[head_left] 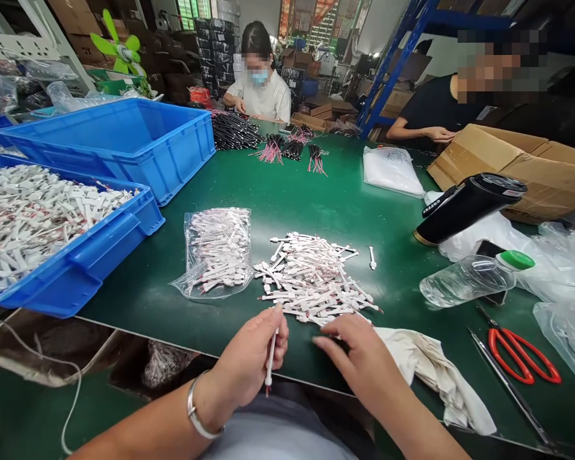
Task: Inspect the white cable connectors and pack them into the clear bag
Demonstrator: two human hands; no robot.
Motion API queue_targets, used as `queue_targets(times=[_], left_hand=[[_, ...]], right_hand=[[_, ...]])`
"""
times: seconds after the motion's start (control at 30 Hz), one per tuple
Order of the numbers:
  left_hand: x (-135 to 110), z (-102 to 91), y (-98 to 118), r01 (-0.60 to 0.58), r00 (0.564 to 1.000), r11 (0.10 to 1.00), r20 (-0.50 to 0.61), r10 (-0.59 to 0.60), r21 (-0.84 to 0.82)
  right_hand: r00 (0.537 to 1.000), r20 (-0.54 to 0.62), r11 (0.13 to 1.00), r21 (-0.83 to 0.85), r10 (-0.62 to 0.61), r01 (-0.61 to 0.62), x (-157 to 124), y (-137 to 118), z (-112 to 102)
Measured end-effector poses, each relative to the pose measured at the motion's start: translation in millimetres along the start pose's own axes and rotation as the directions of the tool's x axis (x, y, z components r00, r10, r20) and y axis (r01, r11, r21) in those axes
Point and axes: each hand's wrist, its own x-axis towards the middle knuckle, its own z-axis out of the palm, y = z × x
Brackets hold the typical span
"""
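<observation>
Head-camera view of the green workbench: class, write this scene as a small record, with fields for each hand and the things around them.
Left hand: pinches a slim white plastic connector
Right hand: empty, nearest a heap of white wired connectors
Beside hands: crumpled off-white cloth; clear plastic bag of connectors
Farther: blue plastic crate of connectors; red-handled steel scissors
Surface: green workbench

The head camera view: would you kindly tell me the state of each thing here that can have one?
left hand: pinching a white connector lead
right hand: open, beside the loose lead pile
blue crate: heaped with white leads
clear plastic bag: filled with leads, lying flat
water bottle: on its side, green cap on
black flask: on its side
red-handled scissors: shut
cardboard box: flaps open
</observation>
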Motion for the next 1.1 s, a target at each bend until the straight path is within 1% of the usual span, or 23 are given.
queue_targets(times=[0.03,0.07,0.13,0.2,0.23,0.27,0.3,0.37,0.43,0.47,0.5,0.53,0.57,0.6,0.7,0.73,0.8,0.87,0.9,0.97,1.03,1.07,1.1], left_hand=[[-1.2,-0.1,0.6,0.032,0.999,0.999,0.0,-0.032,-0.025],[-2.4,-0.4,1.3,0.068,0.998,0.997,0.002,-0.068,-0.042],[-4.6,-1.5,2.3,0.112,0.993,0.993,0.025,-0.112,-0.031],[-6.2,-2.9,1.9,0.094,0.994,0.993,0.047,-0.098,0.074],[-6.8,-3.4,1.0,0.047,0.997,0.987,0.047,-0.054,0.154],[-7.2,-3.6,-0.2,-0.017,0.999,0.971,0.046,0.006,0.24],[-7.5,-3.5,-1.7,-0.085,0.996,0.943,0.05,0.073,0.32],[-7.5,-2.6,-4.7,-0.195,0.981,0.882,0.077,0.179,0.43],[-7.1,-1.5,-6.1,-0.248,0.969,0.844,0.113,0.221,0.475],[-6.8,-1.2,-6.0,-0.264,0.965,0.836,0.125,0.232,0.481],[-6.5,-1.3,-5.3,-0.276,0.961,0.834,0.135,0.241,0.478],[-6.1,-1.8,-4.2,-0.281,0.96,0.838,0.143,0.242,0.467],[-5.6,-2.6,-2.8,-0.273,0.962,0.85,0.149,0.23,0.451],[-5.2,-3.6,-1.3,-0.248,0.968,0.866,0.151,0.201,0.433],[-4.1,-6.7,1.1,-0.152,0.987,0.91,0.116,0.116,0.387],[-3.9,-7.3,0.8,-0.142,0.989,0.913,0.091,0.115,0.382],[-3.8,-7.5,-1.3,-0.161,0.987,0.905,0.04,0.158,0.394],[-3.9,-6.7,-4.2,-0.2,0.975,0.888,-0.004,0.222,0.414],[-3.9,-6.3,-5.3,-0.215,0.969,0.885,-0.023,0.246,0.413],[-4.1,-6.0,-5.6,-0.227,0.962,0.905,-0.064,0.267,0.36],[-4.7,-6.9,-2.4,-0.209,0.968,0.95,-0.092,0.235,0.231],[-5.2,-7.7,0.4,-0.186,0.975,0.97,-0.094,0.202,0.156],[-5.8,-8.6,3.6,-0.152,0.983,0.985,-0.089,0.16,0.087]], right_hand=[[0.998,-0.066,0.997,-0.077,0.004,-0.009,4.2,4.7,2.9],[0.996,-0.094,0.992,-0.124,0.006,-0.017,8.0,8.4,5.7],[0.997,-0.071,0.993,-0.117,0.015,-0.024,13.5,11.4,9.7],[0.996,-0.064,0.998,0.01,0.064,-0.064,15.0,8.2,10.8],[0.991,-0.065,0.987,0.123,0.116,-0.108,14.5,4.9,10.3],[0.982,-0.05,0.95,0.268,0.181,-0.162,13.2,0.9,9.4],[0.969,-0.012,0.877,0.429,0.248,-0.219,11.4,-3.4,8.3],[0.938,0.107,0.642,0.703,0.329,-0.305,7.2,-11.7,6.4],[0.914,0.206,0.414,0.842,0.348,-0.347,3.1,-18.3,5.9],[0.905,0.241,0.334,0.871,0.351,-0.361,1.4,-20.6,6.1],[0.898,0.261,0.284,0.885,0.354,-0.369,-0.1,-22.1,6.7],[0.894,0.266,0.269,0.888,0.362,-0.373,-1.3,-22.8,7.3],[0.892,0.25,0.287,0.884,0.377,-0.369,-2.2,-22.8,8.0],[0.893,0.214,0.337,0.871,0.395,-0.358,-3.1,-22.0,8.7],[0.92,0.076,0.588,0.748,0.385,-0.308,-6.7,-17.8,11.1],[0.933,0.055,0.664,0.688,0.356,-0.294,-8.4,-16.7,12.1],[0.957,0.059,0.773,0.577,0.283,-0.264,-12.9,-16.7,14.7],[0.977,0.075,0.848,0.486,0.201,-0.212,-17.3,-20.3,16.9],[0.987,0.082,0.883,0.442,0.136,-0.158,-19.0,-23.0,17.7],[0.989,0.137,0.933,0.36,-0.056,0.003,-19.7,-27.5,18.2],[0.957,0.188,0.944,0.286,-0.221,0.162,-16.4,-27.7,18.3],[0.951,0.178,0.951,0.228,-0.252,0.209,-13.2,-25.4,18.6],[0.96,0.136,0.964,0.143,-0.245,0.225,-9.3,-21.7,19.4]])
